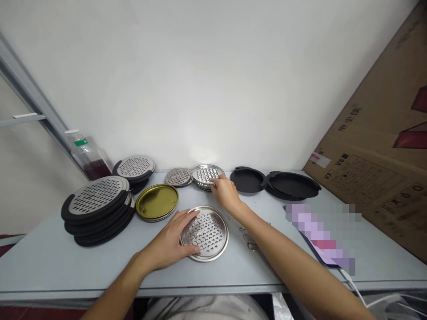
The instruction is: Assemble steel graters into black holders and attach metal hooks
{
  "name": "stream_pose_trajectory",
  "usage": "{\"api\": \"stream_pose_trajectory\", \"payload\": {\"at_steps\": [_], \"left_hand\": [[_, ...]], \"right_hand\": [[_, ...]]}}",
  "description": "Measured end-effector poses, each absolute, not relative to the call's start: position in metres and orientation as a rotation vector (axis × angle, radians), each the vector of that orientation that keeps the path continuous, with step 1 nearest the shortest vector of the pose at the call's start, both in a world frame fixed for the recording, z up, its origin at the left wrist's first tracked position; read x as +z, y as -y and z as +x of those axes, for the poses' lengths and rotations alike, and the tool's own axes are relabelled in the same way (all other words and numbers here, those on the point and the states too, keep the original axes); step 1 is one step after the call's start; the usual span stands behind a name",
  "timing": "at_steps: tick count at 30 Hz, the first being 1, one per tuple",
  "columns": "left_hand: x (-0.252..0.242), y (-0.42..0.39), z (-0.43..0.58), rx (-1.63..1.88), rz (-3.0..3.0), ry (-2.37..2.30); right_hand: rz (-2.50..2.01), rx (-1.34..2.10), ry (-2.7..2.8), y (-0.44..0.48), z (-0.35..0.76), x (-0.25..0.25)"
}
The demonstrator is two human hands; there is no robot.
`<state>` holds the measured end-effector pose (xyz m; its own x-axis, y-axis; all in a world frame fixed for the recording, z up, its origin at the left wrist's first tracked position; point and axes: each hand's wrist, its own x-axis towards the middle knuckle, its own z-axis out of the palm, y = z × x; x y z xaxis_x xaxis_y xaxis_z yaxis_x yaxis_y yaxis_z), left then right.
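Centrally, near the front of the pale surface (253, 271), a round metal grater disc (208, 233) lies flat, its raised rim shining around a field of punched teeth. The left hand (171, 235) reaches over its left edge, thumb and fingers spread wide apart, the thumb touching the lower left of the disc and the fingertips the upper left. Farther back, the right hand (227, 193) is at a stack of rimmed grater discs (202, 173) close to the wall (213, 89); its fingers are bent at the right side of the top disc, and I cannot tell whether they pinch the rim or only touch it.

Just left of that stack sit flatter perforated discs (178, 176), and nearer the front is a gold-coloured round lid (158, 202) on top of paler rims. On the left, a tall pile of black-edged graters (98, 195) stands in front of a shorter pile of similar graters (136, 167), with a clear bottle (93, 162) of dark red liquid behind. To the right of the right hand, a black round tray (247, 180) touches or nearly touches a stack of larger black trays (293, 185). Small metal rings (250, 242) lie beside the right forearm. Farther right are a largely pixelated phone (315, 238), a white cable (353, 284) and a big printed cardboard box (376, 178).
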<state>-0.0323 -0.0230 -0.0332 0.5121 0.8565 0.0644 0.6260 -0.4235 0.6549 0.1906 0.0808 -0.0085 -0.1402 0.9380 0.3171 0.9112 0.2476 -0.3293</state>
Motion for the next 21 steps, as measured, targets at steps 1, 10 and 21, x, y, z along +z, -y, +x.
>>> {"api": "stream_pose_trajectory", "payload": {"at_steps": [1,10,21], "left_hand": [[-0.033,0.023,-0.032,0.533,2.187,-1.205],[-0.036,0.023,-0.031,0.48,2.193,-1.196],[-0.035,0.024,-0.037,0.485,2.202,-1.187]], "right_hand": [[-1.679,0.073,2.078,-0.082,0.19,-0.011],[-1.526,0.018,2.009,-0.09,0.198,-0.018],[-1.135,0.088,1.612,-0.043,0.218,0.032]]}}
